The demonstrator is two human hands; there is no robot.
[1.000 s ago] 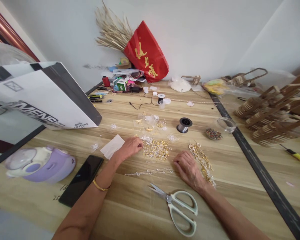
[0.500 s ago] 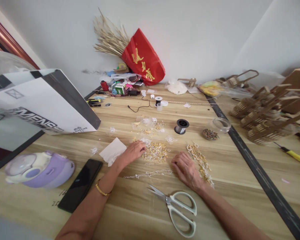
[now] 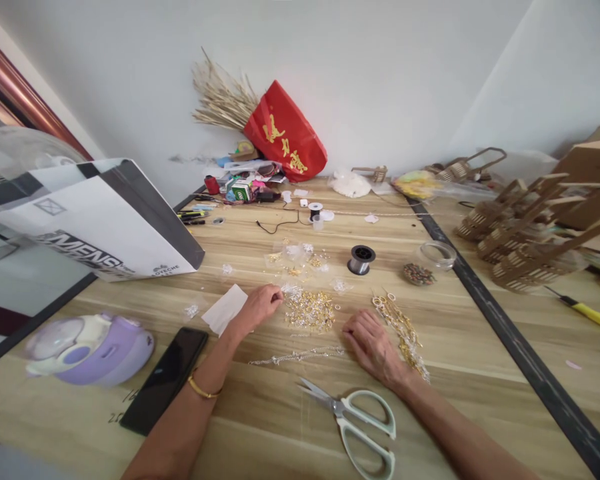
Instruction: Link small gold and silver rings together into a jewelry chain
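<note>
My left hand (image 3: 263,308) hovers at the left edge of a pile of small gold and silver charms (image 3: 310,311). Its fingers are pinched together, and whatever may be in them is too small to make out. Right of the pile, my right hand (image 3: 373,341) rests on the table with curled fingers, their tips hidden. A silver chain (image 3: 297,355) lies in front of the pile, its right end close to my right thumb. Beside that hand lie gold and silver chains with rings (image 3: 403,327). Scissors with pale handles (image 3: 341,408) lie partly spread nearer to me.
A black phone (image 3: 165,380), a purple-and-white bottle (image 3: 97,350) and a white paper (image 3: 225,309) lie left. Behind the pile stand a wire spool (image 3: 361,260) and a jar on its side (image 3: 435,257). Small baskets (image 3: 525,240) and a yellow-handled tool (image 3: 593,313) are at right.
My left hand has drawn slightly back to the left from the charms, fingers still pinched. My right hand stays in place. The whole view has shifted down a little.
</note>
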